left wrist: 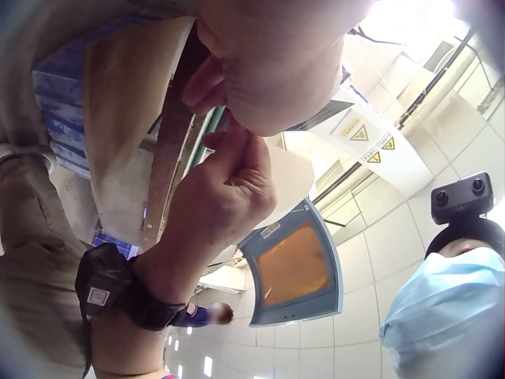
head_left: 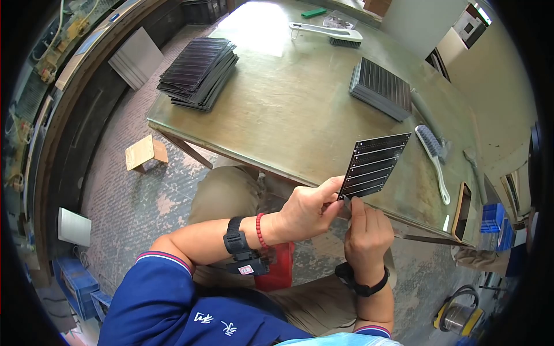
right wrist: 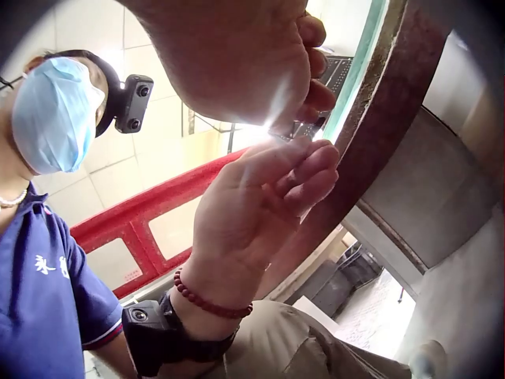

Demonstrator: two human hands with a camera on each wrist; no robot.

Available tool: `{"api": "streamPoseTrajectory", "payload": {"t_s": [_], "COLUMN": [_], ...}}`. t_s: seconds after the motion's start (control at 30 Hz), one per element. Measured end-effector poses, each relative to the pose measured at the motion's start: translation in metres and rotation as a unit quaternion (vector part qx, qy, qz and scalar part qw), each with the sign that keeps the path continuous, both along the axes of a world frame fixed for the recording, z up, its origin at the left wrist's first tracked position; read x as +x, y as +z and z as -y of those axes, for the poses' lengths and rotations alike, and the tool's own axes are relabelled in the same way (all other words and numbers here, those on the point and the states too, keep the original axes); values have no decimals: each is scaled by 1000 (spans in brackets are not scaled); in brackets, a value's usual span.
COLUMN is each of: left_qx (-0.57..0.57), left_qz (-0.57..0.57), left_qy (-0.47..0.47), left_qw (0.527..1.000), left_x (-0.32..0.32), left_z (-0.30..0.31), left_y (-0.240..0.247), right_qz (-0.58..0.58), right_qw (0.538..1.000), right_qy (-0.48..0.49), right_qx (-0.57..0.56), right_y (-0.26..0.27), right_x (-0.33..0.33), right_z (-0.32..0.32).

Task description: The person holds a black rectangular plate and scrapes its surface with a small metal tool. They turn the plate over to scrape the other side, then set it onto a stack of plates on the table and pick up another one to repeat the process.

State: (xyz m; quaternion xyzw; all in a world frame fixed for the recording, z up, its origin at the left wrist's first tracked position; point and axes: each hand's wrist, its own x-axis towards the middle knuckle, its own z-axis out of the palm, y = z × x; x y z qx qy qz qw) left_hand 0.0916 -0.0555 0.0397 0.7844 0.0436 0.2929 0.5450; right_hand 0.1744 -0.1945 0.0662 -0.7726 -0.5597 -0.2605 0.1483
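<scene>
A thin black panel (head_left: 372, 167) with pale stripes and a row of small light dots along its edge stands tilted up above the near table edge. My left hand (head_left: 309, 210) pinches its lower left corner between thumb and fingers. At that same corner, the curled fingertips of my right hand (head_left: 369, 233) pinch the bottom edge, close beside the left thumb. Part of the panel (right wrist: 339, 75) shows behind the fingers in the right wrist view. The hands hide the corner itself.
On the green table (head_left: 271, 115) lie an uneven stack of similar black panels (head_left: 199, 72) at left and a neater stack (head_left: 381, 86) at right. A white-handled brush (head_left: 433, 158) lies right of the hands, another brush (head_left: 329, 33) at the back. A wooden stool (head_left: 146, 153) stands on the floor.
</scene>
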Motion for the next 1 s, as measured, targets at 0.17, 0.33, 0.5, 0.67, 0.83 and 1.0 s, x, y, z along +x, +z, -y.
{"api": "streamPoseTrajectory", "payload": {"t_s": [0.17, 0.33, 0.5, 0.67, 0.83, 1.0], "left_qx": [-10, 1, -65, -76, -208, -280], "left_qz": [-6, -38, -49, -37, -114, -132], "left_qy": [-3, -7, -28, -30, -71, -111], "left_qw": [1000, 999, 996, 996, 969, 945], "left_x": [0, 0, 1, 2, 3, 3], "left_z": [-1, -2, 0, 0, -8, -13], "left_y": [3, 1, 9, 5, 10, 11], "right_qz": [9, 10, 10, 15, 0, -26], "right_qw": [1000, 1000, 996, 993, 995, 999], "right_qy": [-5, -10, -69, -111, -90, -36], "right_qx": [-2, -7, -54, -39, -32, 18], "right_y": [1, 4, 10, 12, 11, 13], "right_x": [2, 2, 7, 22, 26, 23], "right_z": [-1, -2, 3, 9, 12, 7]}}
